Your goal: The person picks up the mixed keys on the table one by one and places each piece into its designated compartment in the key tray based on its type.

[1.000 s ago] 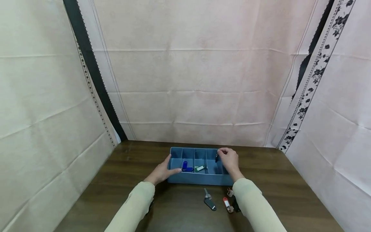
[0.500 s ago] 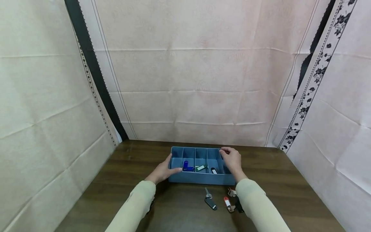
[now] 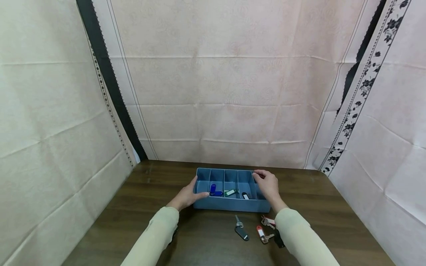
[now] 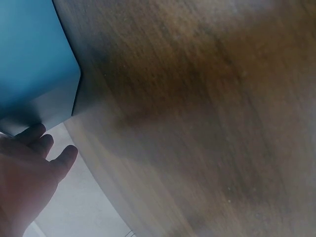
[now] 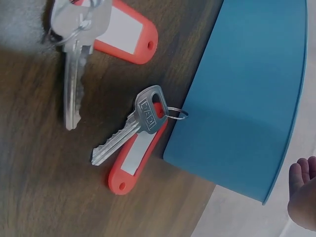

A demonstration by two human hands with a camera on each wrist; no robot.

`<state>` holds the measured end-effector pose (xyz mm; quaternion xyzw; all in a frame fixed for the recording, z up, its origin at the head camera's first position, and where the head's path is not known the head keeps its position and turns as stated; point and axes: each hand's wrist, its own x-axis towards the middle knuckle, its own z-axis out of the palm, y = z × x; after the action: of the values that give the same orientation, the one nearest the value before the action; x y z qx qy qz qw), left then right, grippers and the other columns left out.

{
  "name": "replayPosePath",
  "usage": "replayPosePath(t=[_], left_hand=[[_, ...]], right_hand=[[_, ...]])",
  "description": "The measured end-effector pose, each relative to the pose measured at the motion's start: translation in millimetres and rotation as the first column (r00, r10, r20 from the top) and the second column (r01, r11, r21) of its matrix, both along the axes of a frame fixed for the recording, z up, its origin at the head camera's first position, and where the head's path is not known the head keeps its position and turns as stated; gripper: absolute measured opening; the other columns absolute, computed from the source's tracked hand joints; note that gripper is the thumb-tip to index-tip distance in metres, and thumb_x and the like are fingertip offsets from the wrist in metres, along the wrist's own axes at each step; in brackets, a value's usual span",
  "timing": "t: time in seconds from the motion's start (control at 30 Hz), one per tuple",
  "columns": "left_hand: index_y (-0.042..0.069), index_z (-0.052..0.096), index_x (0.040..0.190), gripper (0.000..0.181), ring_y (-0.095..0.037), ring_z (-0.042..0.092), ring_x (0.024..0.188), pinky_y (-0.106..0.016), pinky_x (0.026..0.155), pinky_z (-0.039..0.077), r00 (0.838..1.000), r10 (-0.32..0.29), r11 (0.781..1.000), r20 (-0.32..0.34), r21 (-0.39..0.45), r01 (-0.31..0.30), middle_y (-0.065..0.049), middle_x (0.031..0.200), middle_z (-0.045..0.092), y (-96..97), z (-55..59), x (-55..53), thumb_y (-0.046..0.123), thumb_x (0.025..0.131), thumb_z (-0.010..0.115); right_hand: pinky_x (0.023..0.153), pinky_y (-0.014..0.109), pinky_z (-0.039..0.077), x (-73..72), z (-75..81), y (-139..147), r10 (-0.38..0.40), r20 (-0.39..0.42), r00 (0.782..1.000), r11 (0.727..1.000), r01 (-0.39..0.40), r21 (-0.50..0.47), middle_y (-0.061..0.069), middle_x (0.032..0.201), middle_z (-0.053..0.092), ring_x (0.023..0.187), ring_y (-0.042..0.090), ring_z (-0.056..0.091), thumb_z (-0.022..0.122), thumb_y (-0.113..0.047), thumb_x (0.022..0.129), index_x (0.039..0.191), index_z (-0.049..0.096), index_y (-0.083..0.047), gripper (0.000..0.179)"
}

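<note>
A blue compartment tray [image 3: 229,205] stands on the table. My left hand [image 3: 185,195] rests on its left front corner, thumb along the front rim and fingers straight at the side wall. My right hand [image 3: 267,184] hovers over the right end compartment, fingers loosely bent with nothing between them. Just left of it, a black key tag [image 3: 245,195] with a white label lies in a compartment. Further left in the tray are a green key tag [image 3: 230,193] and blue key tags [image 3: 213,189]. Keys inside are too small to make out.
In front of the tray lie a key with a dark grey tag [image 3: 241,233] and two keys with red tags [image 5: 123,173]. A black item [image 3: 279,241] sits partly behind the right sleeve. Pale cloth [image 3: 219,92] hangs behind the wooden table [image 3: 206,236].
The black key tag has left my right fingers and now lies in the compartment. My right hand has shifted slightly right. My left hand stays at the tray corner.
</note>
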<state>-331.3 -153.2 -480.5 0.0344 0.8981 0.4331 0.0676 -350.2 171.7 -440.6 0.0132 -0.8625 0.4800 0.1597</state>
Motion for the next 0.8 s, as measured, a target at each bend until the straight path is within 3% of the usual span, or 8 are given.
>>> replayPosePath(t=[0.63, 0.8], left_hand=[[0.02, 0.008, 0.161, 0.104, -0.044, 0.026, 0.144, -0.066, 0.108, 0.028, 1.0, 0.002, 1.0, -0.005, 0.0, -0.002, -0.016, 0.162, 0.022, -1.0, 0.1, 0.3, 0.057, 0.086, 0.071], [0.02, 0.008, 0.161, 0.104, -0.044, 0.026, 0.144, -0.066, 0.108, 0.028, 1.0, 0.001, 1.0, -0.005, 0.001, -0.001, -0.016, 0.162, 0.022, -1.3, 0.4, 0.5, 0.056, 0.086, 0.071]], right_hand=[[0.085, 0.039, 0.055, 19.2, -2.5, 6, 0.083, 0.031, 0.996, 0.996, -0.082, -0.024, 0.014, 0.114, 0.067, 0.099, 0.027, 0.062, 0.066, -0.024, 0.098, 0.121, 0.069, -0.003, 0.031], [0.082, 0.031, 0.054, 23.9, -2.9, 6, 0.11, 0.045, 0.993, 0.994, -0.109, -0.028, 0.011, 0.115, 0.067, 0.099, 0.024, 0.061, 0.066, -0.024, 0.098, 0.12, 0.07, -0.006, 0.029]])
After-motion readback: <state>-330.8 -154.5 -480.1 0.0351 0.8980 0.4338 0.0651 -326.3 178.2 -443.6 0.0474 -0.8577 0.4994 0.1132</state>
